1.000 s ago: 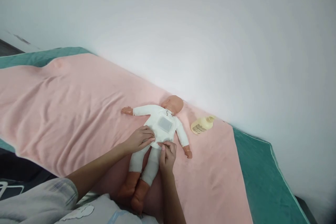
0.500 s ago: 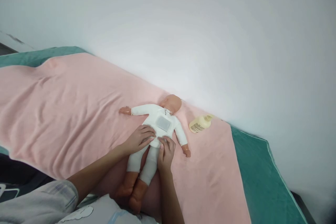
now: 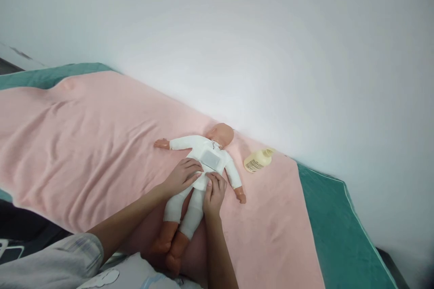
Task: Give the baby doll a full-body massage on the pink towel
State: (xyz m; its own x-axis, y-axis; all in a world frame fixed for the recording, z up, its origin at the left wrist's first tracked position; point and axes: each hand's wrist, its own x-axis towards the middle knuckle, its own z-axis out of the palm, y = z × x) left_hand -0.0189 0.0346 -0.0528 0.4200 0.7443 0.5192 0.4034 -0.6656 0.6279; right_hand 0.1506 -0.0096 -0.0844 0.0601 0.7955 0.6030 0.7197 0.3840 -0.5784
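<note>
A baby doll (image 3: 230, 162) with a white cloth body and tan plastic head, hands and lower legs lies stretched out, its head towards the wall. A grey rectangular panel (image 3: 210, 159) is set into its upper torso. My left hand (image 3: 185, 175) rests on the left side of the doll's lower torso, fingers extended over the cloth and thumb apart. On the other side, my right hand (image 3: 214, 189) touches the waist with slightly bent fingers. Both hands are just below the panel, with a small gap between their fingertips. Their palm sides are hidden.
A pale yellow bottle (image 3: 257, 161) lies tilted on its side to the right of the doll. Beneath is a wrinkled pink blanket (image 3: 101, 131) over a green cover (image 3: 334, 207). A white wall (image 3: 271, 54) runs along the far edge.
Both hands have slid slightly up the doll's torso towards the panel. The doll and the bottle stay in place.
</note>
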